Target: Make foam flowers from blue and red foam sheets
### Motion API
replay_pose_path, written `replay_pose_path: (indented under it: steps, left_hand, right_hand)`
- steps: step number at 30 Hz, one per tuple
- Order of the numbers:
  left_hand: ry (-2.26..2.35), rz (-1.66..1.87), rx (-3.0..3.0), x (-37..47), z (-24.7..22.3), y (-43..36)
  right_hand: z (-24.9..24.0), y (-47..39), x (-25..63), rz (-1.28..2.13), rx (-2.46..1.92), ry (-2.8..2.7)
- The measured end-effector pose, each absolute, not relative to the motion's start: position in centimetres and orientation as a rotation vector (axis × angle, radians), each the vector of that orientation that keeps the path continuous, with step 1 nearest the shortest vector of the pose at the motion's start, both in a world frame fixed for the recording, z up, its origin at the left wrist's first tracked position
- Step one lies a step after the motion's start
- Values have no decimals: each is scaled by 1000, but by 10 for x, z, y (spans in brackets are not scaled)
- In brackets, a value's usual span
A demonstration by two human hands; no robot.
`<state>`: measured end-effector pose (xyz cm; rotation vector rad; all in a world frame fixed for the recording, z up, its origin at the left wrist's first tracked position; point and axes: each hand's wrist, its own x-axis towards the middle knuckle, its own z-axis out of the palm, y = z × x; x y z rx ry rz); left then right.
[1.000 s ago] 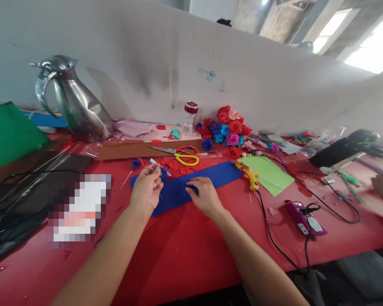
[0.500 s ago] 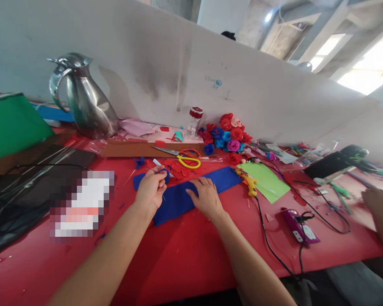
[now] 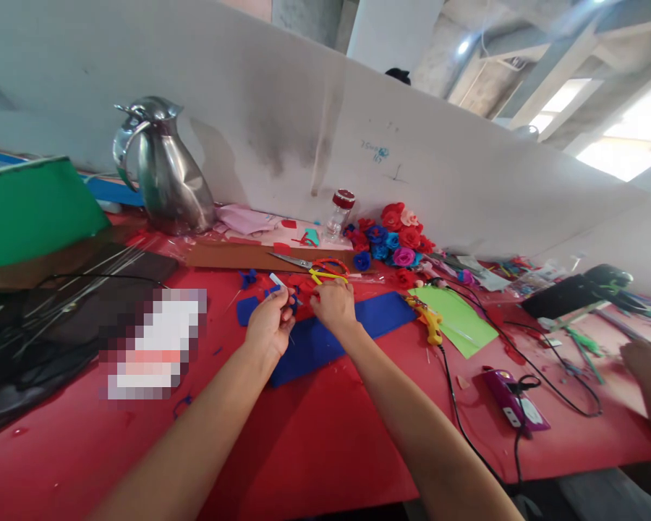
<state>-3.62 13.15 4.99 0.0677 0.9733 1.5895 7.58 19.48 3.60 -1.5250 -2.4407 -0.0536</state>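
Note:
My left hand [image 3: 270, 318] is closed in a pinch on a thin stem. Small dark blue material shows at its fingertips, partly hidden by the fingers. My right hand [image 3: 335, 304] has its fingers curled down at the yellow-handled scissors [image 3: 328, 276] and the loose red petals; what its fingertips hold is hidden. Under both hands lies a long strip of blue paper [image 3: 304, 351]. A smaller blue piece [image 3: 247, 311] lies left of my left hand, and a little blue flower [image 3: 247, 278] is behind it.
A yellow glue gun [image 3: 430, 322] lies on green paper [image 3: 458, 322], its cord running to a purple power socket [image 3: 515, 405]. Paper roses [image 3: 396, 239], a lidded jar [image 3: 339, 213] and a steel jug [image 3: 171, 174] stand along the wall. Another person's hand [image 3: 648, 369] is at right.
My right hand has left the blue strip and moved forward to the scissors and red petals, its fingers now curled. My left hand keeps its pinch. The view has shifted slightly.

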Motion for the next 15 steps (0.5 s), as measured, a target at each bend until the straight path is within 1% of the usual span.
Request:
replay_pose_path:
  steps: [2, 4, 6, 9, 11, 13, 15]
  left_hand:
    - [973, 1588, 60, -36, 51, 131]
    - [983, 1594, 48, -36, 51, 130]
    - [1007, 1584, 50, -36, 51, 129]
    - [1010, 1519, 115, -33, 52, 127]
    - [963, 1437, 209, -31, 52, 125]
    - [948, 1355, 324, -28, 52, 124]
    - [1012, 1310, 423, -26, 50, 123]
  right_hand:
    - [36, 199, 76, 1, -1525, -2346]
    - [38, 199, 81, 192, -1492, -2185]
    - [41, 194, 89, 515, -1432, -1958]
    - [44, 178, 100, 1096, -1307, -1578]
    - [45, 165, 106, 1386, -1222, -1391]
    - [44, 155, 110, 1519, -1151, -1293]
    - [41, 149, 113, 1529, -1119, -1248]
